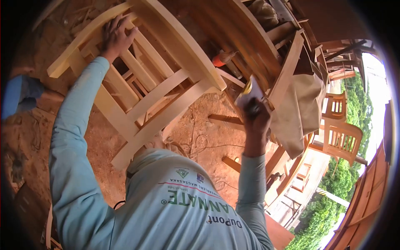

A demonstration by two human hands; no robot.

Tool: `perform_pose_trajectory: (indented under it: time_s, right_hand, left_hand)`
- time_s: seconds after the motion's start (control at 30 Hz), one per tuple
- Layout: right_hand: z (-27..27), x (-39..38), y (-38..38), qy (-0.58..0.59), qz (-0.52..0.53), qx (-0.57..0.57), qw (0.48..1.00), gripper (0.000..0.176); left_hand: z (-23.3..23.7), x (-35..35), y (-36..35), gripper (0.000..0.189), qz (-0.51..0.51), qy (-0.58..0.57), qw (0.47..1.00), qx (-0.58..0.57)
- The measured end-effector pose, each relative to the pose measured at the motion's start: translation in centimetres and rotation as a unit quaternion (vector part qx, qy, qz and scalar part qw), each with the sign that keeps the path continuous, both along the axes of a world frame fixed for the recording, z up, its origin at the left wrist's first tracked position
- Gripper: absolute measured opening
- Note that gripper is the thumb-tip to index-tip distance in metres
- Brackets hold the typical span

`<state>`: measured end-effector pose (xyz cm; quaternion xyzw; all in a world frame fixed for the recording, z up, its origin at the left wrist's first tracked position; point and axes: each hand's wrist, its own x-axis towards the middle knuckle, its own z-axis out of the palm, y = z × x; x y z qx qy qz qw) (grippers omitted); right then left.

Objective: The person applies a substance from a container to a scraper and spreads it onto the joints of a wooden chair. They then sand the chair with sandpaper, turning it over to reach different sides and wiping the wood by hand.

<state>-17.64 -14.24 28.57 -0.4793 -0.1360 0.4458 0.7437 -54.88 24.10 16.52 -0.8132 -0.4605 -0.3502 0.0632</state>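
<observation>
An unpainted wooden chair frame (164, 93), with a curved rail and several slats, lies tilted in front of me on the left. My left hand (116, 36) is on its upper part, fingers curled over the wood and thumb sticking out. To the right of the frame, my right hand (255, 112) is raised and closed around a pale, folded-looking sheet (249, 92) with a yellow edge. Blur hides what kind of sheet it is. That hand is apart from the frame.
Dusty ground (191, 129) has cords and wood scraps on it. A brown cloth (298, 110) drapes over stacked wood on the right. An orange-tipped object (220, 59) lies near a dark wooden panel (233, 29). Finished-looking chairs (343, 137) stand farther right. Another person's blue clothing (16, 93) shows at left.
</observation>
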Motion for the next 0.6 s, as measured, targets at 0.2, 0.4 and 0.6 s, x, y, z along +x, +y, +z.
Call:
perform_pose_trajectory:
  time_s: [0.2,0.4,0.6]
  right_hand:
    - [-2.7,-3.1,-6.7,0.011,0.013,-0.009,1.000,0.048]
    - [2.2,-1.8,-4.4,-0.386,0.052,-0.150,0.909,0.036]
    - [7.2,-3.9,6.2,-0.758,0.153,-0.157,0.614,0.024]
  left_hand:
    - [1.1,0.2,-0.5,0.056,0.015,0.051,0.998,-0.030]
    - [-0.1,0.3,0.6,0.057,0.015,0.040,0.999,-0.026]
    - [-0.1,-0.2,0.9,0.056,0.003,0.001,1.000,-0.013]
